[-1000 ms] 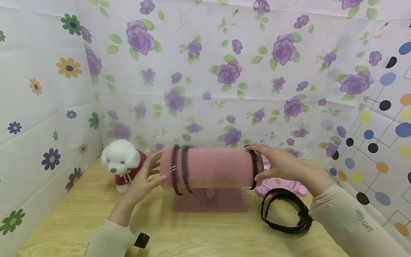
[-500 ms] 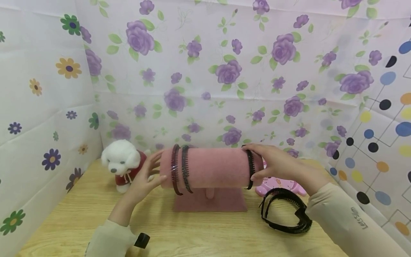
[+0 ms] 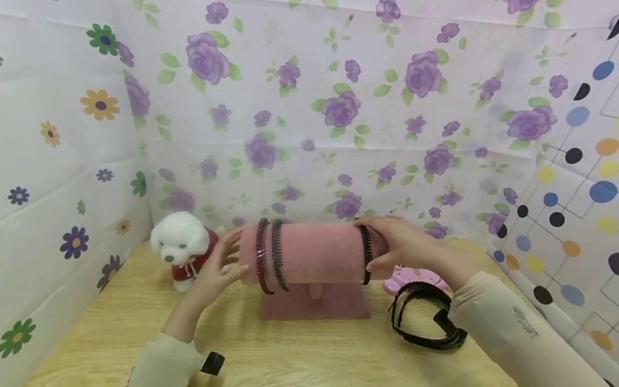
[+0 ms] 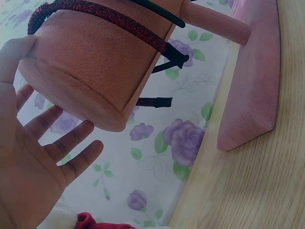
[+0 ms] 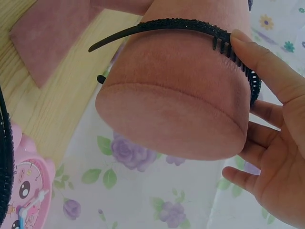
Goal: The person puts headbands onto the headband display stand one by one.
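A pink padded roll (image 3: 321,250) lies level on a T-shaped stand, whose flat pink base (image 3: 338,305) is on the wooden table. At its right end, my right hand (image 3: 406,244) pinches a black toothed headband (image 5: 178,24) that arches over the roll, the thumb on its near side and fingers behind. My left hand (image 3: 213,274) is at the roll's left end, thumb touching the edge and the other fingers fairly straight and spread. Near that hand, a dark red glittery headband (image 3: 261,255) and a dark grey glittery headband (image 3: 278,255) sit on the roll.
Several black headbands (image 3: 430,343) lie bunched on the table at right, partly behind my sleeve. Behind them is a pink toy-like clock (image 5: 45,183). A white plush dog (image 3: 176,234) in red sits at left. Patterned cloth walls (image 3: 309,177) enclose the table.
My right hand has moved left, and the black headband has slid left along the roll with it. The left hand has stayed at the roll's left end. The head view has shifted slightly.
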`<state>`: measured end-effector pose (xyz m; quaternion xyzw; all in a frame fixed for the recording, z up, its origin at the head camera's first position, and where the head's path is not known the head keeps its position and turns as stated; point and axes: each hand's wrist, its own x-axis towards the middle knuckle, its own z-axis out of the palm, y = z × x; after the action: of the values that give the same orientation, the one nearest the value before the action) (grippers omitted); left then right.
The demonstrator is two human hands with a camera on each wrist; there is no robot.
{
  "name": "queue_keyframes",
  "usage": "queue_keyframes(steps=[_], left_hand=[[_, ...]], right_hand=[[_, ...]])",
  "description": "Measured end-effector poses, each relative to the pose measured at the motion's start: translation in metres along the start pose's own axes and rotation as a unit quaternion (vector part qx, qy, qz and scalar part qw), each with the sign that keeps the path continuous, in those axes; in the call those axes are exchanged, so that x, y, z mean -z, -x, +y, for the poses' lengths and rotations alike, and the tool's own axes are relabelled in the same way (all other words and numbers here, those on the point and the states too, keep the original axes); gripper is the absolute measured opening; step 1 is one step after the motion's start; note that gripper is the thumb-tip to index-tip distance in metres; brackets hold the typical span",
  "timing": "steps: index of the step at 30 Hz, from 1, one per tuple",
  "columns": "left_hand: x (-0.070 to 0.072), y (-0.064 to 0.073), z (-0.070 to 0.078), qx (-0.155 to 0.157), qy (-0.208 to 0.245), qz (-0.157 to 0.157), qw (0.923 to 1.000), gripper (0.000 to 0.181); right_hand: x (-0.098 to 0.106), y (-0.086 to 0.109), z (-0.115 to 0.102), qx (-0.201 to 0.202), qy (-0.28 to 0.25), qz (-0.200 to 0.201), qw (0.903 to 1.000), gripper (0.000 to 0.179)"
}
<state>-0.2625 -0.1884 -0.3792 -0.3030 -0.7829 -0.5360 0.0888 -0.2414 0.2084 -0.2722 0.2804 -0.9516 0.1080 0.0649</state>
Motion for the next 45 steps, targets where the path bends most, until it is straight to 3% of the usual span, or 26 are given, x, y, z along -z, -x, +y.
queue_keyframes(steps=[28,45], left_hand=[[-0.002,0.003,-0.004,0.003,0.002,0.006,1.0,0.073],[-0.002,0.0,-0.002,-0.005,0.001,0.005,1.0,0.074]], right_hand=[[-0.012,-0.028,-0.027,0.039,0.0,-0.005,0.9992,0.08],[-0.011,-0.036,-0.043,0.044,-0.007,-0.003,0.999,0.079]])
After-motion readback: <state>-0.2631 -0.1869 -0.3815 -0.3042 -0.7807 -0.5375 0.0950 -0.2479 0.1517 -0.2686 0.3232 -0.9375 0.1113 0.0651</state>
